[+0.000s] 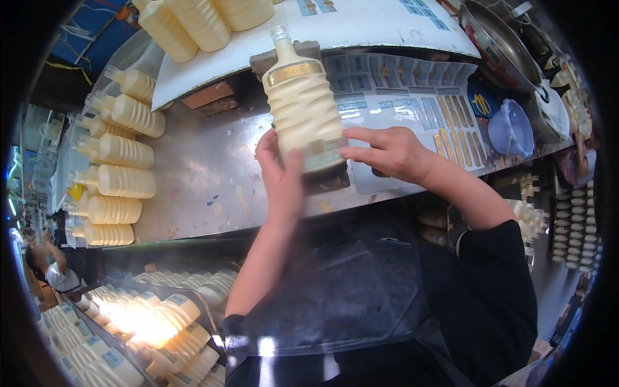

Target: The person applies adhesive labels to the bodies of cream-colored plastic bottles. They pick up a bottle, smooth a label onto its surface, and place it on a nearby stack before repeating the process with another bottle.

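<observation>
A cream-coloured ribbed bottle (302, 106) with a clear threaded neck lies tilted back on a dark block support, its neck away from me. A gold band label (293, 73) runs across its shoulder. Low on its front is a pale, partly see-through label (324, 148). My left hand (281, 180) is around the bottle's lower left side, its thumb on the front near that label, slightly blurred. From the right, my right hand (392, 153) has its fingertips at the label's right edge.
Sheets of gold and blue labels (454, 122) lie right of the bottle, beside a lavender bucket (510, 128). Several cream bottles (126, 187) lie in a row at the left. More stand on a white raised board (361, 29). Crated bottles (155, 322) fill the lower left. Bricks (209, 97) sit under the board.
</observation>
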`<state>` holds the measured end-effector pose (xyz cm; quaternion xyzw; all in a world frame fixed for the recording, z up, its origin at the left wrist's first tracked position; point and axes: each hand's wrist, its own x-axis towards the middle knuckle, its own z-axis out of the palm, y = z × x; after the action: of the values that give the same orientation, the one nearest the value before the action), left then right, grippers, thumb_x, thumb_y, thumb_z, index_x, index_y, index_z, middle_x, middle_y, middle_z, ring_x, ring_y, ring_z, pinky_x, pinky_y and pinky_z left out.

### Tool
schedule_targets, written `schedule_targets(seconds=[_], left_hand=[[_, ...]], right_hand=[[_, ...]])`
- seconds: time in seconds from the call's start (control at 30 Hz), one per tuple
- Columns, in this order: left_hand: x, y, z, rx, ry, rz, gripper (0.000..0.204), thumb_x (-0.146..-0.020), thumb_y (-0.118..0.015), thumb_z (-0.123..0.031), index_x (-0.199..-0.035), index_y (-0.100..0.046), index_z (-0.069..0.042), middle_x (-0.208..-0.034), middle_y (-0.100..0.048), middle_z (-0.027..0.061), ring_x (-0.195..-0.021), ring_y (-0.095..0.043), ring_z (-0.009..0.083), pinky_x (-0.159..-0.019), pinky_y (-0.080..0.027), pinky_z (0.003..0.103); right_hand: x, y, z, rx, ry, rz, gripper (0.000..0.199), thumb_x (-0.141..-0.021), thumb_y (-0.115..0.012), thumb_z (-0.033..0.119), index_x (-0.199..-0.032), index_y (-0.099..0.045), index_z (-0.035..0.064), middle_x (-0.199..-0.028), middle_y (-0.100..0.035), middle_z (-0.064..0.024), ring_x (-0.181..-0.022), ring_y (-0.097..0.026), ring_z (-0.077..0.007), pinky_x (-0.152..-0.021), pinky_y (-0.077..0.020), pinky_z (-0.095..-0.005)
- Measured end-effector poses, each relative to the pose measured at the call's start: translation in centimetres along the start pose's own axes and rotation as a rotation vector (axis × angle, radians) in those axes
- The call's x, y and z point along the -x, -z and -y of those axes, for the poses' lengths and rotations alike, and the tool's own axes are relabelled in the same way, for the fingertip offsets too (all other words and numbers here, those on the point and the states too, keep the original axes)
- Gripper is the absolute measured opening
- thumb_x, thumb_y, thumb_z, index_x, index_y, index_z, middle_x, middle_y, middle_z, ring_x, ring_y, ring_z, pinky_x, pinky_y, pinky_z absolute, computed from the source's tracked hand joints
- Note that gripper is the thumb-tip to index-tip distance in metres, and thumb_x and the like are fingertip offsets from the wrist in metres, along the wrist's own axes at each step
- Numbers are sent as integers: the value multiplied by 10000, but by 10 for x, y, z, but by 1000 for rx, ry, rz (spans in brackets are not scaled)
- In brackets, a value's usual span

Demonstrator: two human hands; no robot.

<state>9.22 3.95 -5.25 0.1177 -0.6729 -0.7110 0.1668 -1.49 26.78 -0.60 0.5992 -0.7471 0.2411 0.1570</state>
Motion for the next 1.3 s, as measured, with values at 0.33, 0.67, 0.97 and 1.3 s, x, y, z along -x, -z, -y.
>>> schedule_targets(seconds=[0.33,0.67,0.97,1.3], left_hand=[[0,7,2,185,48,8,535,-1055,-561,-236,-1491,-356,-4,-1496,-432,166,-1408,-398,250,-1187,-314,389],[1,6,4,147,46,0,598,-1005,-641,-184,-1498,-346,-20,-1501,-412,160,-1425,-379,255,-1195,-320,412],[0,9,4,120,52,4,620,-1001,-656,-191,-1503,-336,-17,-1486,-422,150,-1385,-410,235,-1174,-338,400],[2,7,2,107,58,8,672,-958,-675,-157,-1509,-319,-12,-1481,-422,173,-1377,-424,258,-1166,-353,403]], right_hand=[[-15,-39,32,-1029,-1124,-177,404,-1032,-640,239,-1367,-596,17,-872,-579,22,-813,-530,-66,-741,-451,-218],[-9,-52,28,-1232,-1124,-144,496,-1044,-644,270,-1427,-555,-32,-1088,-680,-28,-935,-569,-62,-852,-473,-227],[-9,-50,30,-1206,-1103,-148,497,-1047,-635,255,-1438,-543,-38,-1094,-677,-25,-943,-562,-56,-859,-472,-230],[-22,-42,39,-864,-1126,-113,562,-882,-788,329,-1315,-645,0,-762,-630,-7,-709,-583,-77,-647,-498,-264]])
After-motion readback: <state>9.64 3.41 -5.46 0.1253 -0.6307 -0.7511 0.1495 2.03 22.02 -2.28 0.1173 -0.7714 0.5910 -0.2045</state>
